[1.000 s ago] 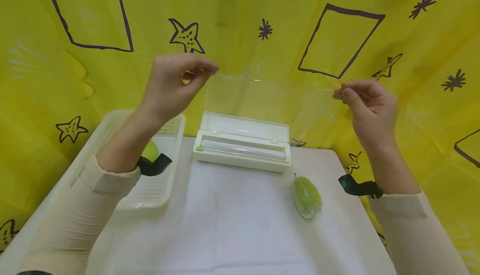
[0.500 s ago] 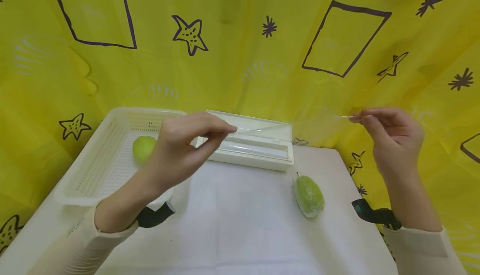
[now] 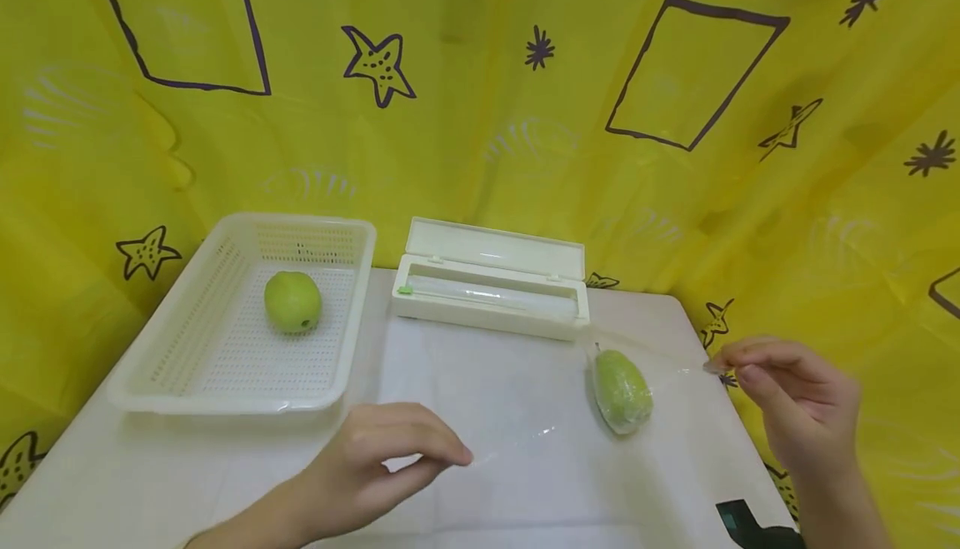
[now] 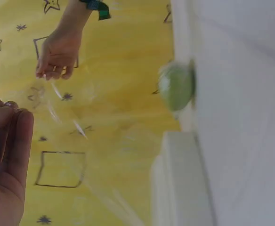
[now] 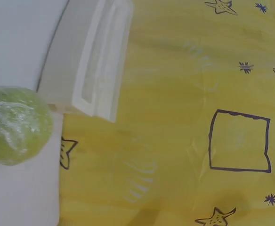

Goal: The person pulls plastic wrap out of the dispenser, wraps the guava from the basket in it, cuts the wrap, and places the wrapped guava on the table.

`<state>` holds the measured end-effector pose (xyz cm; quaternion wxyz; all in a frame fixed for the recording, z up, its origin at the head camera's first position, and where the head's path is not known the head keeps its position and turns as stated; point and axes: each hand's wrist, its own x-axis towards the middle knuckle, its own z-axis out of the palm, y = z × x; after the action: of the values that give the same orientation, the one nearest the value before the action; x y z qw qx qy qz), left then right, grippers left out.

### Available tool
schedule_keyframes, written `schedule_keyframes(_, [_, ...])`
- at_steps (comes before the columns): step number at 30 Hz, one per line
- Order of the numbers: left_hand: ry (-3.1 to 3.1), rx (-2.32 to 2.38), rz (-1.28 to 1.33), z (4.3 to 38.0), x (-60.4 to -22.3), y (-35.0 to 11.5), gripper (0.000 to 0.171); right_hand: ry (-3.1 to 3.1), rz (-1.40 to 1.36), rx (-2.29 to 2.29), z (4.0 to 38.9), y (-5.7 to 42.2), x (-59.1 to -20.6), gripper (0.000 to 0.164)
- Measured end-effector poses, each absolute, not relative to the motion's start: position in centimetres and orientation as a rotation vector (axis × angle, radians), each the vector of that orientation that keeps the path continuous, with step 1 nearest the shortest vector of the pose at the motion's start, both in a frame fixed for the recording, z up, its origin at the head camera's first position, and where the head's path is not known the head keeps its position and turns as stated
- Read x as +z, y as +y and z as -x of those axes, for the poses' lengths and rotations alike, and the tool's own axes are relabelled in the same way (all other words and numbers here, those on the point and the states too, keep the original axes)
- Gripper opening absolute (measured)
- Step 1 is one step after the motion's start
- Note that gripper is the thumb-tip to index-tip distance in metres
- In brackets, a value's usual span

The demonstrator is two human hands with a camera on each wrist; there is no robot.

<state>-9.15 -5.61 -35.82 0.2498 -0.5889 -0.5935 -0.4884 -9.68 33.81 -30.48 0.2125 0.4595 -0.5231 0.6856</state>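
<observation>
A clear sheet of cling film (image 3: 549,430) stretches between the two hands in the head view, its edge showing only as thin shiny streaks. The left hand (image 3: 397,459) pinches one corner between thumb and fingers, at lower centre. At the right, the right hand (image 3: 806,403) pinches another corner. Between them, on the white table, lies a green fruit (image 3: 622,392) with a short stem, wrapped in film. In the left wrist view, creases of the film (image 4: 79,129) hang between both hands.
Behind stands a long white cling-film box (image 3: 487,322), lid up, with a roll inside. At the left, a white plastic basket (image 3: 348,357) holds one green fruit (image 3: 292,301). A yellow patterned curtain (image 3: 480,116) hangs round the table.
Both hands have come down and toward the person, spreading the film from in front of the curtain to low over the table. The left hand no longer covers the basket and box.
</observation>
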Motion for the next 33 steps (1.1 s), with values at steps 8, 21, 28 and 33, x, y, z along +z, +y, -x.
schedule_keyframes(8, [-1.644,-1.612,1.668,7.8,-42.2,-4.7,0.021,-1.477,-1.346,1.917,7.5,33.6,-32.6,0.013])
schedule_keyframes(21, [-1.987,-1.38,1.449,8.1,-46.8,-5.9,0.029,-1.862,-1.12,1.747,5.3,33.9,-40.1,0.023])
schedule_keyframes(28, [-2.075,-1.446,1.441,7.7,-48.0,-7.7,0.031,-2.002,-1.09,1.695,5.2,32.5,-43.7,0.038])
schedule_keyframes(33, [-2.106,-1.537,1.531,6.9,-49.5,-7.7,0.03,-2.058,-1.152,1.662,5.0,32.2,-44.8,0.04])
